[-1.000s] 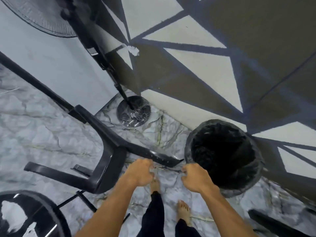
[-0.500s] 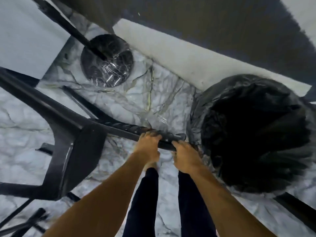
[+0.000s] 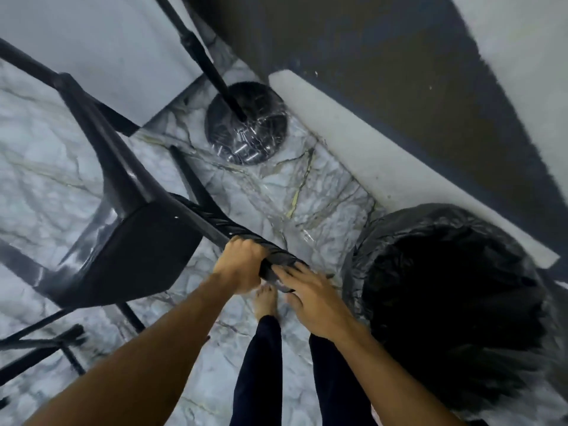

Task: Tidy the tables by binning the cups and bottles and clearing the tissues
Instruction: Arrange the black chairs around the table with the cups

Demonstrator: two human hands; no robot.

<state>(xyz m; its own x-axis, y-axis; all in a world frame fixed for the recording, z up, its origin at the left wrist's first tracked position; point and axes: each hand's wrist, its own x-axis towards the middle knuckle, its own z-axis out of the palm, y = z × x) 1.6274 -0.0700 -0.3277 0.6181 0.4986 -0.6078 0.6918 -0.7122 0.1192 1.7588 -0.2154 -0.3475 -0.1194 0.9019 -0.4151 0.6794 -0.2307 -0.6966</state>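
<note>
**Chair in hand, bin beside**

The person stands barefoot on the marble floor (image 3: 307, 186), looking straight down, and has hold of a black chair (image 3: 132, 250) by its top rail (image 3: 215, 222). The left hand (image 3: 242, 262) is curled tight round the rail, knuckles up. That looks like a carrying or dragging grip, taken at the highest point where the chair tips most easily. The right hand (image 3: 316, 299) is not closed. Its fingers lie straight and a little spread over the rail's end, thumb hanging below, as if steadying it or feeling for a hold.

The bin (image 3: 362, 241) stands on the floor just right of that hand, its black liner folded over the rim and its inside too dark to read. My guess is that the chair is being shifted to clear a path to the bin or to a table. No cups, bottles or tissues are in sight.

The floor is glossy grey-white marble with dark veins. A round black stand base (image 3: 247, 130), wrapped in shiny film, sits further off with its pole (image 3: 209, 66) rising out of view. A white ledge (image 3: 384, 167) runs along the foot of a dark wall (image 3: 368, 56).
</note>
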